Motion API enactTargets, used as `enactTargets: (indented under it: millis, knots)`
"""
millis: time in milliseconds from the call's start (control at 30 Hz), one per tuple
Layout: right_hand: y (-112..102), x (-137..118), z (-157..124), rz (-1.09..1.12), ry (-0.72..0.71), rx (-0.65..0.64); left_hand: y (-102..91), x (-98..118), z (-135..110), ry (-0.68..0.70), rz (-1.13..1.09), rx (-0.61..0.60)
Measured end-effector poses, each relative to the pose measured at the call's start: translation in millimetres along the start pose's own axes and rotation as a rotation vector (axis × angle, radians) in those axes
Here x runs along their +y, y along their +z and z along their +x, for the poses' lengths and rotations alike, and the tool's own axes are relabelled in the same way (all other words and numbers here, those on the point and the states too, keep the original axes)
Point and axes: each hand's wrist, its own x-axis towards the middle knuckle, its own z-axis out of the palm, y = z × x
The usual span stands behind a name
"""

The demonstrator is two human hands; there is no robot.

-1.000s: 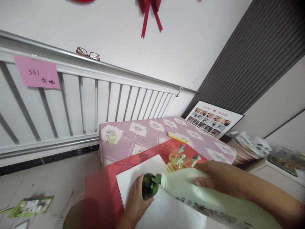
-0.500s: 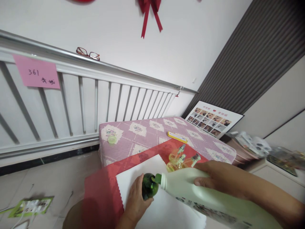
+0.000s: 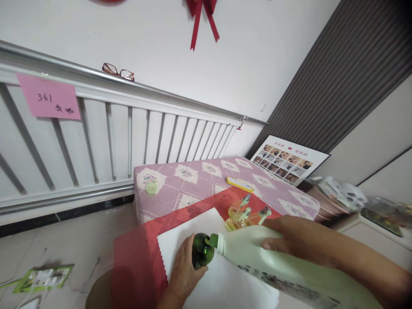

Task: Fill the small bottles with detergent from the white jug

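My left hand [image 3: 183, 270] is wrapped round a small dark green bottle [image 3: 202, 250] standing on a white cloth [image 3: 222, 283]. My right hand [image 3: 291, 238] grips a large pale green jug [image 3: 257, 257], tipped on its side. The jug's white neck touches the mouth of the green bottle. Just behind the jug stand three small yellow spray bottles [image 3: 243, 213] on a red cloth [image 3: 141, 257].
A table with a pink patterned cover [image 3: 199, 176] carries a pale green cap [image 3: 151, 187] and a yellow flat object [image 3: 239, 184]. Behind it runs a white radiator [image 3: 112, 133] with glasses [image 3: 118, 72] on top and a pink note [image 3: 49, 98]. A photo board [image 3: 288, 159] leans at the right.
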Motion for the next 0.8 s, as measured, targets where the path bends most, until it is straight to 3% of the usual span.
enactTargets:
  millis: [800]
  knots:
    - [-2.1,-3.7,1.7,0.001,-0.009,0.004,-4.3,4.6,-0.4,-0.009,-0.005,-0.019]
